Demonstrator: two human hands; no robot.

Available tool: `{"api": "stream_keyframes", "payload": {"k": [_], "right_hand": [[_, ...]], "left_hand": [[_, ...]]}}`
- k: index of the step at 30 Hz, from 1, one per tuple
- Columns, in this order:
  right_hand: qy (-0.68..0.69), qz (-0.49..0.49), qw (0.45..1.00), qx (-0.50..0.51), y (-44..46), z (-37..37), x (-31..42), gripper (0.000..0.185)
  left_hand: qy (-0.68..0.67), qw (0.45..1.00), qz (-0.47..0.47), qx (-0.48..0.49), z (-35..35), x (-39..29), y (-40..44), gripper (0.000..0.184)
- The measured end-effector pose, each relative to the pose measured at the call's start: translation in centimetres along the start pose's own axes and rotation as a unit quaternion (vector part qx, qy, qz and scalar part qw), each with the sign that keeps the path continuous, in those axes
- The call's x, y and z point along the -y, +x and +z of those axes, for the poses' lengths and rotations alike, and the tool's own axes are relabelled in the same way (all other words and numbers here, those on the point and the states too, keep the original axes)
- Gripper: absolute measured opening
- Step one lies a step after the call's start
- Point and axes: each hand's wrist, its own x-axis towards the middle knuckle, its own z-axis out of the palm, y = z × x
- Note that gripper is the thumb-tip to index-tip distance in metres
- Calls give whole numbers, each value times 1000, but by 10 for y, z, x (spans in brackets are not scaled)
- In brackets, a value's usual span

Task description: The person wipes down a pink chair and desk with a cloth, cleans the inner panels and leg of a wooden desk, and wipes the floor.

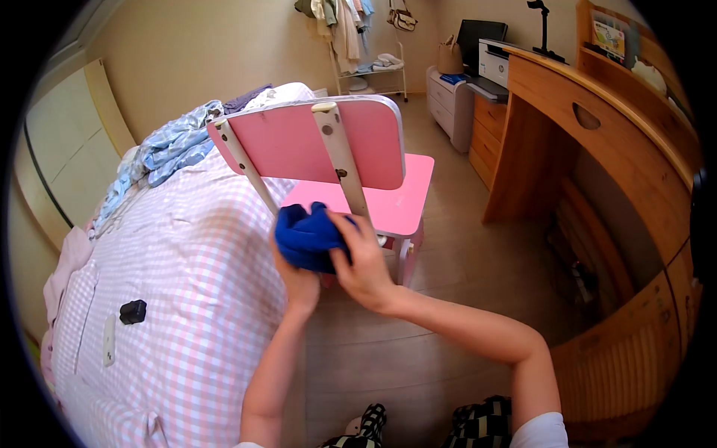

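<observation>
A bunched blue cloth (pixel 308 237) is held between my two hands, in front of the back of a pink chair (pixel 373 145). My left hand (pixel 297 278) grips it from below and the left, with its fingers mostly hidden by the cloth. On the right side, my right hand (pixel 364 261) has its bent fingers pressed on the cloth. The chair's white back posts (pixel 340 160) stand just beyond the cloth and show dark worn spots. Its pink seat (pixel 407 196) lies behind them.
A bed with a checked cover (pixel 202 246) fills the left, with a black object (pixel 133 311) and a white remote-like object (pixel 110 340) on it. At the right is a wooden desk (pixel 553 89). A clothes rack (pixel 370 72) and printer (pixel 494 63) stand further back.
</observation>
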Motion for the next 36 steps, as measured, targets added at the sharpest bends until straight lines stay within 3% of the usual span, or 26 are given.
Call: {"api": "stream_keyframes", "payload": {"k": [3, 4, 7, 8, 13, 15, 17, 19, 20, 21, 23, 26, 27, 30, 34, 36], "right_hand": [[-50, 1, 998, -36, -16, -47, -23, 54], [-72, 4, 996, -44, -21, -60, -34, 54], [-89, -10, 995, -52, -33, -88, -71, 54], [-106, -6, 993, -60, -35, -93, -82, 52], [-105, 35, 988, -108, -5, -107, -130, 51], [-107, 49, 986, -116, 7, -109, -149, 50], [-141, 63, 987, -43, 10, -107, -172, 48], [-159, 54, 986, 3, 11, -110, -187, 46], [-191, 8, 980, 55, 11, -112, -194, 46], [-222, -38, 968, 107, 11, -116, -199, 46], [-227, -26, 962, 150, 17, -126, -201, 46], [-262, -62, 925, 269, 25, -140, -199, 46], [-255, -47, 927, 271, 19, -136, -204, 46], [-356, -151, 900, 200, 21, -128, -217, 41], [-334, -147, 905, 218, 21, -124, -221, 40], [-302, -176, 921, 172, 16, -125, -222, 39]], "left_hand": [[35, 996, 56, 65, 30, -20, -19, 57], [72, 983, 160, 61, 39, -18, -29, 64], [128, 922, 353, 95, 61, -11, -35, 51], [155, 911, 355, 143, 66, -17, -33, 41], [323, 822, 436, 174, 115, -9, -3, 32], [400, 779, 444, 189, 127, 2, 1, 33], [437, 749, 453, 208, 133, 13, -3, 36], [467, 733, 387, 308, 136, 22, -11, 44], [438, 758, 311, 370, 134, 24, -17, 57], [437, 757, 308, 376, 136, 23, -20, 57], [435, 765, 312, 358, 137, 21, -26, 67], [495, 716, 329, 366, 143, 32, -23, 68], [514, 703, 328, 368, 145, 34, -23, 64], [572, 653, 315, 384, 155, 43, -18, 49], [510, 657, 363, 421, 148, 47, -9, 44], [499, 649, 367, 442, 141, 45, -5, 46]]}}
